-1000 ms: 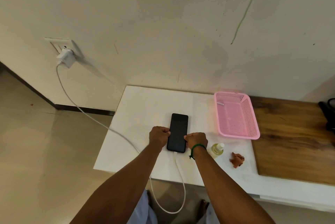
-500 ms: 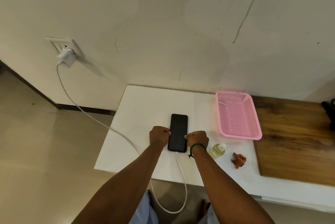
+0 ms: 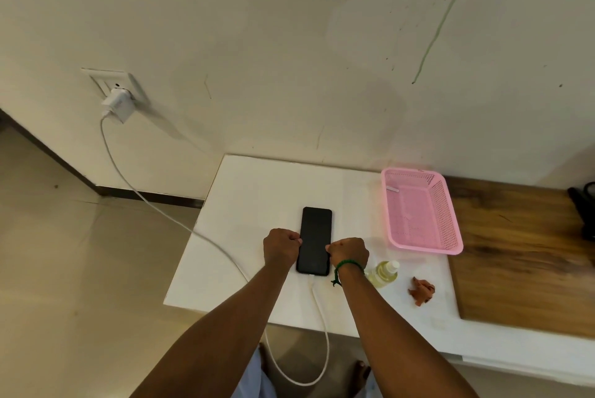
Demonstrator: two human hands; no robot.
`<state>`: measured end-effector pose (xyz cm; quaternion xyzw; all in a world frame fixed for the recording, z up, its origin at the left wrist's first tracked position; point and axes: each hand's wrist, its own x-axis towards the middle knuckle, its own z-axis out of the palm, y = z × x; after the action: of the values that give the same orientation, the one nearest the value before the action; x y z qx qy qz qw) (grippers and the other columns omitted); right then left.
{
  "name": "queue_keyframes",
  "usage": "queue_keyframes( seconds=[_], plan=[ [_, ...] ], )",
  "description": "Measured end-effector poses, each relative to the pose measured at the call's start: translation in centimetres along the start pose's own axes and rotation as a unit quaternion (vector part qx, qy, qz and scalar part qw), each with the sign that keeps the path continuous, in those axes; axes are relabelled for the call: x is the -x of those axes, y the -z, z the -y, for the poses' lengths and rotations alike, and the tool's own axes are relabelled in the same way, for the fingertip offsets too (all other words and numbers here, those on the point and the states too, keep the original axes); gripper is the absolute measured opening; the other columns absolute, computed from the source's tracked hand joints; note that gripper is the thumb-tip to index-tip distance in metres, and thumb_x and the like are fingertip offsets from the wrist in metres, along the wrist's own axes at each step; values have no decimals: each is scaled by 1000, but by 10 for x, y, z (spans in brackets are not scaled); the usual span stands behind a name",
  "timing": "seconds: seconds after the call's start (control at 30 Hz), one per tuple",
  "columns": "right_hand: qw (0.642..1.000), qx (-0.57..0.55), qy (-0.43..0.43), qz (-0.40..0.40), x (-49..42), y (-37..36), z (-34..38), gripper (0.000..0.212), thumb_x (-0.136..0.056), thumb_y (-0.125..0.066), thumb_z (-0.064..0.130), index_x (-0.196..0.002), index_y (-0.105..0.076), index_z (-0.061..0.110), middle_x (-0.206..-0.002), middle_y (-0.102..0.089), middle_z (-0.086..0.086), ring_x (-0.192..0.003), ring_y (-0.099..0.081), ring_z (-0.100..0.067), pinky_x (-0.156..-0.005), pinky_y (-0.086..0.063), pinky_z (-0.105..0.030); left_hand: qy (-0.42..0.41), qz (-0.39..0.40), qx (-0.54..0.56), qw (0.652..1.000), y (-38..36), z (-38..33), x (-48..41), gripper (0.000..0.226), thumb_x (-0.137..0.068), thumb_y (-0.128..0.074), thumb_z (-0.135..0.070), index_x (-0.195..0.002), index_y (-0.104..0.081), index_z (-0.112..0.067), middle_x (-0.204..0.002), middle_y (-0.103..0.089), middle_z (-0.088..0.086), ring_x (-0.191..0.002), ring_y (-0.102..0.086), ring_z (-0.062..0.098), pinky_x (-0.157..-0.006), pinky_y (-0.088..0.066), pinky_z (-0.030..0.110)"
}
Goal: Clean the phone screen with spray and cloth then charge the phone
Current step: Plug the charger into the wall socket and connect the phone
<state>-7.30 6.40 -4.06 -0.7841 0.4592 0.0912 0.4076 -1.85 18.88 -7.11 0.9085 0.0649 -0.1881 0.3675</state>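
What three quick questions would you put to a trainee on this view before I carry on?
1. True or false: a white cable runs from the wall charger to the near end of the phone.
2. What do the left hand and the right hand grip by its long edges? A. a mug B. the phone C. a keyboard
3. Fill in: the crumpled cloth lies on the white table, to the right of the spray bottle and outside the pink ____.

Key: 1 true; 2 B; 3 basket.
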Motion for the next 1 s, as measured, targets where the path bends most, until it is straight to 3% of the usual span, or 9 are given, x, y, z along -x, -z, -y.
queue_keyframes(
  seconds=[0.23,0.43,0.53,0.6,0.7,0.83,0.93,0.97,1.0],
  plan=[
    [1000,29,10,-2,0,-2,0,26,-80,-71,26,-88,-73,1,-93,-73,-13,-88,-67,-28,-71,-46,-24,5,1,1,1000,5,-4,5,14,-86,-67,-18,-91,-78,-12,-98,-75,4,-95,-67,21,-75,-40,16],
    [993,100,56,-16,3,-6,-4,25,-86,-61,26,-91,-74,5,-99,-72,-16,-96,-65,-33,-82,-48,-30,9,2,10,1000,26,-5,8,26,-86,-63,-24,-71,-71,-4,-82,-72,12,-84,-67,24,-72,-46,23],
    [991,112,69,-20,8,-6,-3,24,-86,-63,27,-91,-75,7,-99,-72,-15,-95,-65,-33,-83,-48,-31,5,-23,29,999,52,-9,3,36,-86,-65,-29,-61,-64,-4,-64,-63,9,-67,-59,18,-67,-45,25],
    [988,136,72,-10,12,-4,0,25,-86,-62,30,-93,-75,10,-102,-72,-13,-98,-64,-31,-84,-48,-30,-3,-52,39,998,78,-15,-4,44,-86,-64,-29,-49,-49,-10,-50,-48,1,-57,-48,14,-59,-38,25],
    [987,144,75,13,15,0,8,28,-88,-58,34,-98,-73,12,-111,-68,-9,-105,-61,-25,-90,-45,-29,-29,-96,42,994,125,-28,-15,40,-86,-61,-28,-52,-44,-15,-53,-41,2,-57,-44,14,-56,-32,25],
    [991,103,87,-14,15,-4,21,34,-95,-48,32,-112,-60,5,-124,-58,-13,-119,-51,-24,-101,-34,-28,-60,-164,60,983,193,-43,-29,43,-84,-59,-23,-52,-32,-15,-57,-35,6,-57,-35,18,-56,-27,28],
    [988,93,127,-9,17,-10,29,27,-99,-40,22,-79,-55,11,-88,-58,-10,-106,-55,-25,-97,-34,-28,-69,-204,64,975,234,-44,-40,40,-83,-58,-20,-53,-32,-15,-55,-33,5,-56,-32,18,-55,-25,28],
    [985,117,130,-7,21,-12,34,29,-99,-40,21,-73,-49,14,-86,-57,-10,-106,-56,-25,-97,-34,-29,-66,-213,67,972,245,-43,-43,38,-83,-58,-19,-54,-34,-14,-57,-35,6,-56,-34,18,-55,-26,29],
    [981,124,148,-6,22,-18,36,27,-98,-44,18,-72,-50,13,-95,-60,-17,-110,-55,-28,-97,-33,-32,-59,-220,75,971,255,-41,-45,35,-83,-58,-19,-54,-38,-14,-58,-39,8,-56,-38,19,-55,-29,28]
  ],
)
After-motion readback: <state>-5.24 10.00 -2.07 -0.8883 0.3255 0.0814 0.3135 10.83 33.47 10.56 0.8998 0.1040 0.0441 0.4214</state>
